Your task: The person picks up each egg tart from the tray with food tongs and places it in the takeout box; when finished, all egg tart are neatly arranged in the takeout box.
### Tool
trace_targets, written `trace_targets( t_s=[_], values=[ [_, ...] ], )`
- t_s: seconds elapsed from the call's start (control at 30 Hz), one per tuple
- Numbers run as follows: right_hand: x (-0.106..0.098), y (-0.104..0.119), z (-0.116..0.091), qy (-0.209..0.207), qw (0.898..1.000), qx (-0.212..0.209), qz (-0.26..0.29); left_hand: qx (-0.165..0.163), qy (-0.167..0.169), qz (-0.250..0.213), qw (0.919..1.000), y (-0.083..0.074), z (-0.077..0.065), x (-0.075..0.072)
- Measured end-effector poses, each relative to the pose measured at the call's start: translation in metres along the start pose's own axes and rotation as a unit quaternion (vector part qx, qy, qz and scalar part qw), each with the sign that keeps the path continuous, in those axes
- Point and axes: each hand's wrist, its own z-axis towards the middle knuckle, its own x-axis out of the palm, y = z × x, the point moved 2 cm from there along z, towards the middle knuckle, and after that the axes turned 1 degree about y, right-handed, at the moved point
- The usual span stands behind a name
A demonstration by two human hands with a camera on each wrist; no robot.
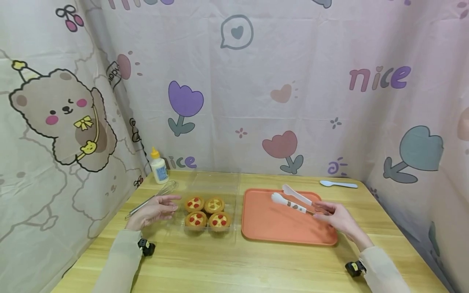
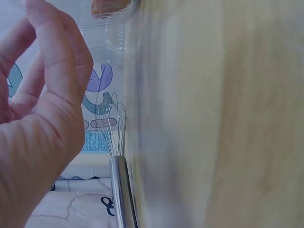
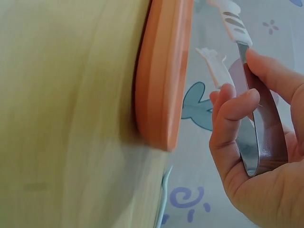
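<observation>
My right hand grips a pair of tongs by its metal part, thumb on one side and fingers on the other. The two white tips of the tongs stand apart above the orange tray. In the right wrist view the bent metal end of the tongs lies within the palm. My left hand hovers with loosely bent fingers and holds nothing. It is between a whisk and a clear plastic box, whose lid stands up at the back. Several small tarts sit inside the box.
A white bottle with a yellow cap stands at the table's back left corner. A pale blue spoon lies near the back right edge. Patterned cloth hangs behind the wooden table and at both sides.
</observation>
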Motion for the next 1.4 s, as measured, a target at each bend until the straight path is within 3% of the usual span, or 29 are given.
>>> trace_targets(
  t_s=[0.33, 0.53, 0.67, 1.4],
  values=[
    [-0.013, -0.009, -0.005, -0.036, 0.999, -0.013, -0.028, 0.001, -0.003, 0.003, 1.0000, 0.000, -0.001, 0.000],
    [-0.018, -0.016, -0.010, -0.046, 0.999, -0.008, -0.005, -0.001, -0.002, 0.000, 1.0000, 0.001, -0.002, 0.000],
    [-0.024, -0.019, -0.015, -0.064, 0.998, -0.011, -0.019, -0.002, -0.004, 0.001, 1.0000, 0.000, -0.001, 0.001],
    [-0.048, -0.041, -0.023, -0.103, 0.992, 0.068, 0.031, 0.008, 0.004, -0.013, 0.9999, -0.004, -0.001, 0.002]
  ],
)
